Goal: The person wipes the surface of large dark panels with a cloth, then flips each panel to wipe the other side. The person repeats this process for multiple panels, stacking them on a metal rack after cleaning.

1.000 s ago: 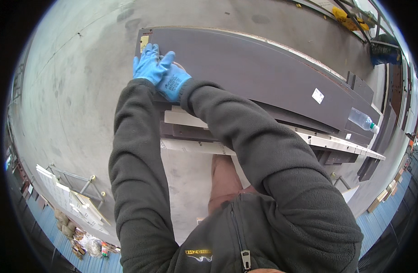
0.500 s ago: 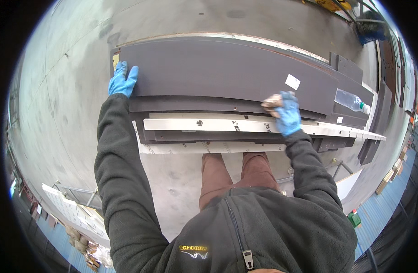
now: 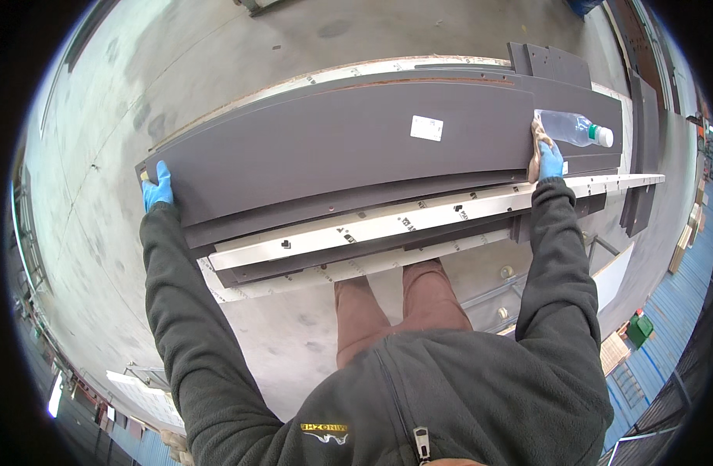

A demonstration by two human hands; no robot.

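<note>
A long dark grey panel (image 3: 310,147) with a white label (image 3: 426,128) lies on top of a stack of similar panels. My left hand (image 3: 158,188), in a blue glove, grips its left end, thumb on the top face and the other fingers at the end edge. At the opposite end, my blue-gloved right hand (image 3: 551,161) is closed on a tan cloth (image 3: 536,151), pressed along the panel's right edge. Just beyond that hand, a clear plastic bottle (image 3: 566,126) with a white cap lies on its side on a lower panel.
A long white strip (image 3: 387,225) with dark marks runs along the stack's near side, by my legs. Smaller dark plates (image 3: 554,66) lie at the far right. More panels (image 3: 644,124) stand further right. A green bin (image 3: 640,330) is at the lower right.
My right hand has carried the cloth rightward to the panel's right end. My left hand has gone from resting with spread fingers to gripping the left end. The whole view has turned.
</note>
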